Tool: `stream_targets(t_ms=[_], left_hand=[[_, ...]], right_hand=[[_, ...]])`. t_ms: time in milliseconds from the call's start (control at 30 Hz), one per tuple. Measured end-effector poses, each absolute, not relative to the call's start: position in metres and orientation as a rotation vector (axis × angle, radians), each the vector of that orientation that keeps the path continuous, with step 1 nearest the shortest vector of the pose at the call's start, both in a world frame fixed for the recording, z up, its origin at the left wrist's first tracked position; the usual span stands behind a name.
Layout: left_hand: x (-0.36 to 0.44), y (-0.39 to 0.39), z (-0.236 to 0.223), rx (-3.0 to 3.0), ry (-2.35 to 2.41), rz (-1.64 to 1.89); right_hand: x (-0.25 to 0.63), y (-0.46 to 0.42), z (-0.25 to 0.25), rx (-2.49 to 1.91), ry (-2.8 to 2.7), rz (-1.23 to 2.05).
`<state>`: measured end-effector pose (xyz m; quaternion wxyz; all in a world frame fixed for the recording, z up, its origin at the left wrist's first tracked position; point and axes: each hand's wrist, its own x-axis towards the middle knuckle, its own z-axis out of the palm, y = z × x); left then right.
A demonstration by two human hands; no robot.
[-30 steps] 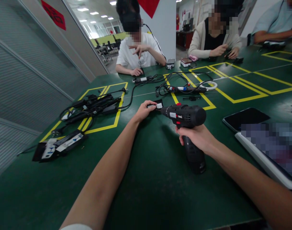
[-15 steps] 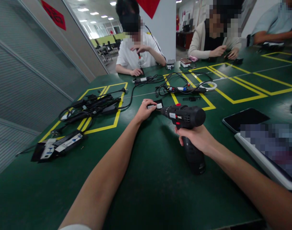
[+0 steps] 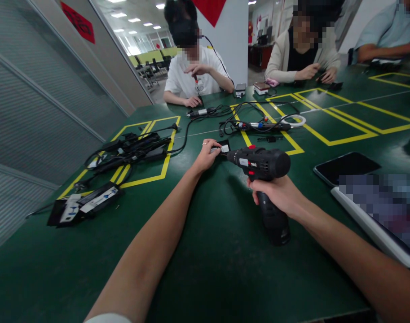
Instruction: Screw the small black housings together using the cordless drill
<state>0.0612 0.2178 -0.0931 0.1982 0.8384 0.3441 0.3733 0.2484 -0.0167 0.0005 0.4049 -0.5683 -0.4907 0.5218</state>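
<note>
One bare left hand (image 3: 207,157): thumb and fingers together on the near-left end of a small flat black piece with a white label (image 3: 225,148).
Bare right hand (image 3: 275,189): clamped around the handle of a black pistol-shaped cordless drill with red accents (image 3: 260,163); how far the trigger is pressed cannot be told.
Drill: nose pointing to nine o'clock, its tip just beside the left thumb; whether the bit touches the piece cannot be told.
Black piece: at ten o'clock from the drill, low over the dark green tabletop (image 3: 205,278).
Black tangled cable heap (image 3: 134,150): at nine o'clock from the left hand, across yellow rectangular outlines (image 3: 165,168).
Flat black parts with white strips (image 3: 99,200): toward eight o'clock from the left hand.
Black rod-shaped tool with a blue band (image 3: 262,126): at twelve o'clock from the drill.
Dark-screened phone (image 3: 348,168): at three o'clock from the drill; a white-edged slab-like device (image 3: 376,211) lies at four.
Co-worker in a white shirt (image 3: 174,74): at twelve o'clock from the left hand.
</note>
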Motion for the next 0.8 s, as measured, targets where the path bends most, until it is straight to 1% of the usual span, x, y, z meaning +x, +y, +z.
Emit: stream_targets(t_ms=[200,500,667,800], left_hand=[[0.061,0.219,-0.093,2.331,0.959,1.049],[0.061,0.216,-0.091,2.380,0.968,1.034],[0.061,0.212,-0.089,2.390,1.019,1.049],[0.056,0.210,-0.088,2.397,1.025,1.063]], right_hand=[[0.247,-0.017,0.004,-1.480,-1.226,1.316],[0.249,-0.019,0.001,-1.391,-1.245,1.322],[0.248,-0.023,0.011,-1.339,-1.243,1.341],[0.251,-0.028,0.020,-1.378,-1.342,1.309]])
